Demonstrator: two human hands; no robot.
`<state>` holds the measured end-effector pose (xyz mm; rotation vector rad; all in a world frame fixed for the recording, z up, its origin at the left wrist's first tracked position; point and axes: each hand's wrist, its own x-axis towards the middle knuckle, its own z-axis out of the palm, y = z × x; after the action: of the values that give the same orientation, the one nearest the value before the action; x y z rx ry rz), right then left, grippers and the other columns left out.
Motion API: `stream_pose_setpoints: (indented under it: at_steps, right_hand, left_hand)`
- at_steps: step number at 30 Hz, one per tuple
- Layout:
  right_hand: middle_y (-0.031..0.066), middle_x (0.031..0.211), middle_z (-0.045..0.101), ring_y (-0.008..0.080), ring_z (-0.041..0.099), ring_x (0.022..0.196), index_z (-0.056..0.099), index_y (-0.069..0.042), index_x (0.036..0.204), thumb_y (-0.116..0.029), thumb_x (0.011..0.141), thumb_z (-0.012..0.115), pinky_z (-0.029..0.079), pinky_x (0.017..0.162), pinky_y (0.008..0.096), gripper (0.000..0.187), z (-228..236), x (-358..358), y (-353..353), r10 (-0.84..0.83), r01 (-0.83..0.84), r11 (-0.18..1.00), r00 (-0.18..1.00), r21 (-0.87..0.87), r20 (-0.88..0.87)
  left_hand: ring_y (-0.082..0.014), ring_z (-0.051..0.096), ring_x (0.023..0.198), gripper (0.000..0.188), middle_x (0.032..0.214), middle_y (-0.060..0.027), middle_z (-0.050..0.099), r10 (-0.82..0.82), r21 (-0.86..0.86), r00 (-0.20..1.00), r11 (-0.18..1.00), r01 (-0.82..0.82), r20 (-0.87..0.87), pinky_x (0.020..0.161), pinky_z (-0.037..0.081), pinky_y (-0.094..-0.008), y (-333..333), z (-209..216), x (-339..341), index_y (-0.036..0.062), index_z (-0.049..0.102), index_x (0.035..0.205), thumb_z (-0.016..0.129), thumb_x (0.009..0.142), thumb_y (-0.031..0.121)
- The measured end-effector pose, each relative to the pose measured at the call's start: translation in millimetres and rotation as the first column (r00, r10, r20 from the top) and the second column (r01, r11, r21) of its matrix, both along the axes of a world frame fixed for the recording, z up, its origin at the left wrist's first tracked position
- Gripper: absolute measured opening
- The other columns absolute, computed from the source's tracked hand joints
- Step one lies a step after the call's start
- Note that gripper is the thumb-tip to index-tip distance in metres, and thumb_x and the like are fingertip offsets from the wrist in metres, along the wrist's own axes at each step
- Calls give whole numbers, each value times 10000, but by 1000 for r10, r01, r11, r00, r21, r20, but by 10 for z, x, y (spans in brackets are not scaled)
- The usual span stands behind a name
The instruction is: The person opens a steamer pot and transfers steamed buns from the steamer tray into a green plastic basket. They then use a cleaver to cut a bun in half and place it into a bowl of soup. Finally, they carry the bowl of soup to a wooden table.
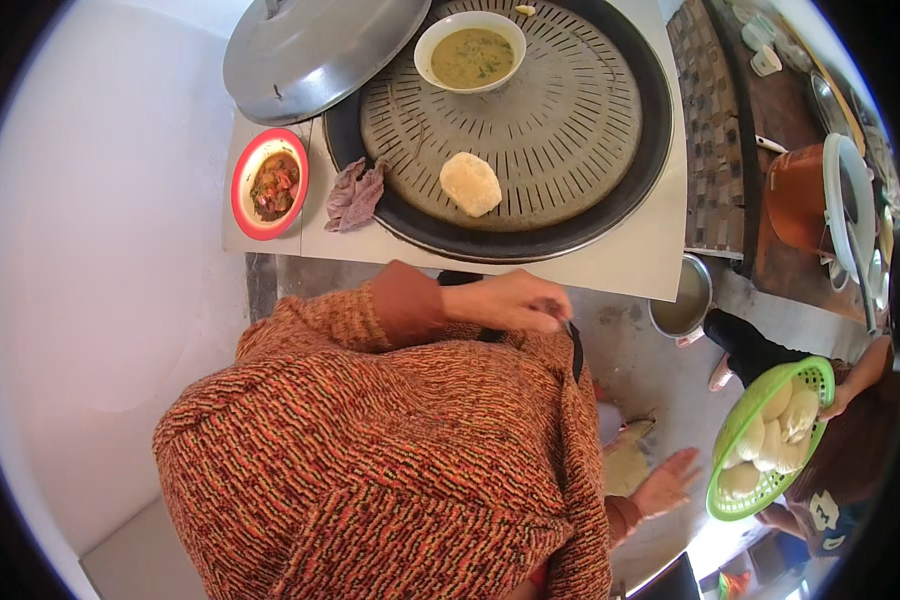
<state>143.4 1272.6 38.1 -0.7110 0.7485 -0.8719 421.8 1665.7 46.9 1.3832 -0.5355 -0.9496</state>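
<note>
My left hand (pixel 515 301) crosses my front with its fingers curled in, at the dark edge (pixel 576 350) of my knitted jacket. What the fingers pinch, if anything, is too small to make out. Low on the right, my right hand (pixel 665 484) reaches out, palm up with fingers stretched, holding nothing. Beside it, another person's hand (pixel 842 402) grips a green plastic basket (pixel 722 480) of pale, rounded lumps (pixel 770 440). On the table ahead, a round, pale flatbread (pixel 470 184) lies on a slotted metal plate (pixel 580 150) inside a dark rim.
A white bowl of greenish soup (pixel 472 58) stands on the slotted plate. A large metal lid (pixel 320 50), a red-rimmed bowl of stew (pixel 273 187) and a crumpled cloth (pixel 355 195) lie to the left. At right are an orange-brown bucket (pixel 797 200) and a metal pot (pixel 682 310).
</note>
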Motion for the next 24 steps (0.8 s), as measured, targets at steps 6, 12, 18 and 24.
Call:
stream_pose_setpoints:
  at_steps: [6,12,18,24]
  right_hand:
    - [221,1320,431,270,463,1159,297,-53,1403,-425,937,457,399,969,386,618,-408,194,257,616,-541,772,766,333,-183]
    - [163,1182,541,200,533,1024,351,-31,1372,-345,929,509,447,873,324,566,-38,998,411,699,-674,692,535,259,-474]
    - [117,1095,592,166,564,973,456,5,1292,-229,908,562,456,819,278,462,-3,1641,1005,799,-893,401,232,205,-555]
    - [99,1115,589,152,554,987,520,-10,1247,-43,851,599,443,864,273,406,78,2303,1464,796,-995,95,57,32,-603]
  left_hand:
    - [-63,543,728,160,827,-16,601,445,134,881,894,-427,-163,639,461,-242,421,-222,-187,8,583,946,636,822,93]
    - [-134,525,648,237,788,-39,552,702,256,520,455,-853,487,610,456,-263,551,-349,-78,30,585,908,704,713,91]
    - [-206,547,757,344,924,-98,548,705,253,358,254,-934,612,706,465,-318,869,-587,326,10,569,992,698,717,171]
    - [-251,562,813,388,977,-128,537,743,272,350,231,-934,571,742,472,-341,837,-633,300,29,559,1039,697,718,197]
